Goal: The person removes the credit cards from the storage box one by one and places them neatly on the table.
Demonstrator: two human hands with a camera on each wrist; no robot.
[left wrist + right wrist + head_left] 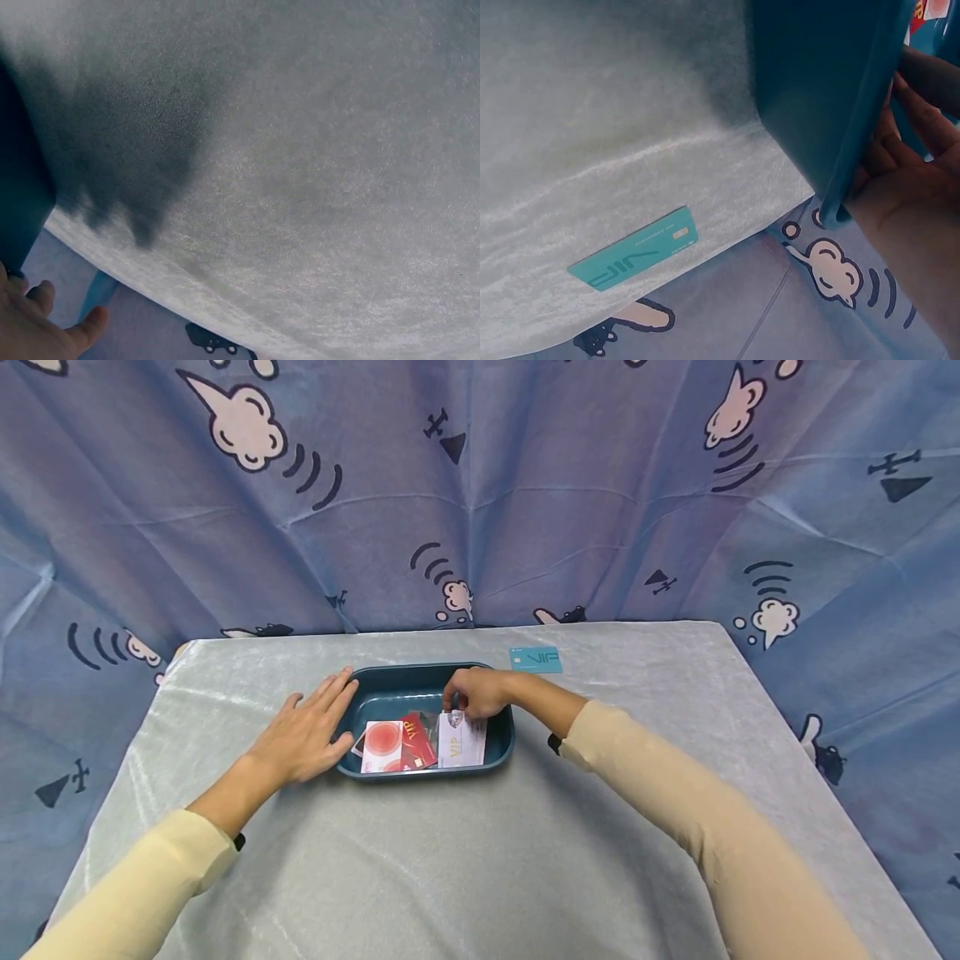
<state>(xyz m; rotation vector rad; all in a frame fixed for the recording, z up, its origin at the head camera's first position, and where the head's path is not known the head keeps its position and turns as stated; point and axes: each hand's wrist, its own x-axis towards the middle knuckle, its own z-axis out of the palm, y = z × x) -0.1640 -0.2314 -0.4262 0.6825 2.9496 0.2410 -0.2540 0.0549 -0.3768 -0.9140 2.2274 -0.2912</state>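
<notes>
A dark teal plastic bin point(390, 670) sits on the table with several cards lying inside it. My left hand point(310, 735) rests against the bin's left end, its fingers straight along the rim. In the left wrist view, that hand point(37, 319) shows only at the lower corner. My right hand point(480, 692) reaches over the bin's right end, fingers curled down at the top edge of a white VIP card point(461, 745). Beside this card lie a red VIP card point(417, 742) and a white card with a pink-red circle point(383, 745). In the right wrist view, the right hand's point(911, 150) fingertips are partly hidden.
A turquoise VIP card point(536, 660) lies flat on the table behind the bin's right end. Pale grey cloth covers the table point(420, 852). Directly behind the table's far edge hangs a blue-purple patterned curtain point(510, 527).
</notes>
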